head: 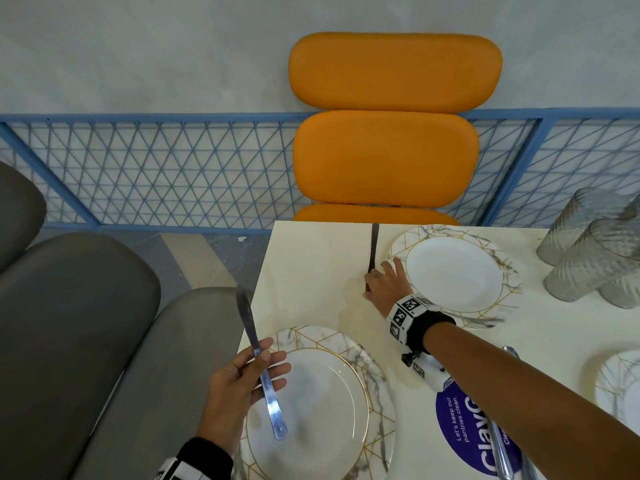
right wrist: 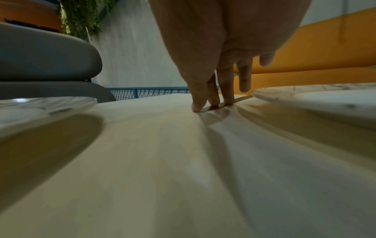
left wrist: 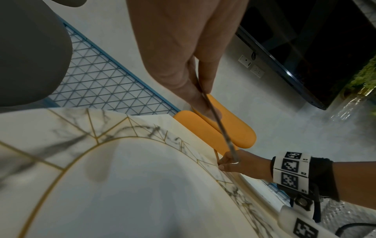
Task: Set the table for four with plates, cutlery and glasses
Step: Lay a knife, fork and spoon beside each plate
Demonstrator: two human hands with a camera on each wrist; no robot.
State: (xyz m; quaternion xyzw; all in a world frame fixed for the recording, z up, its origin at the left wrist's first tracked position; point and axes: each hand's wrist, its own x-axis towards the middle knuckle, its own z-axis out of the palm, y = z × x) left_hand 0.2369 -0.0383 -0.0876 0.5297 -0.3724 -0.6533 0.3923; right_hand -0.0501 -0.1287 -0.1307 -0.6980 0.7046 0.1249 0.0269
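My left hand [head: 259, 358] pinches a steel table knife [head: 268, 393] by the middle, blade pointing away, held above the near marble-rimmed plate [head: 346, 410] at the table's left edge. The left wrist view shows this knife [left wrist: 221, 128] edge-on over that plate [left wrist: 122, 193]. My right hand [head: 381, 282] reaches across and pinches the handle of a second knife [head: 373, 247] that lies flat on the cream table [head: 311, 271], just left of the far plate [head: 453, 271]. In the right wrist view, the fingertips [right wrist: 213, 101] press this knife [right wrist: 240, 98] onto the tabletop.
Three ribbed glasses [head: 595, 247] stand grouped at the far right. A third plate [head: 620, 386] shows at the right edge. More cutlery [head: 502, 445] lies on a purple sticker [head: 464, 431] under my right forearm. An orange chair [head: 388, 157] faces the far end, grey chairs [head: 86, 323] the left.
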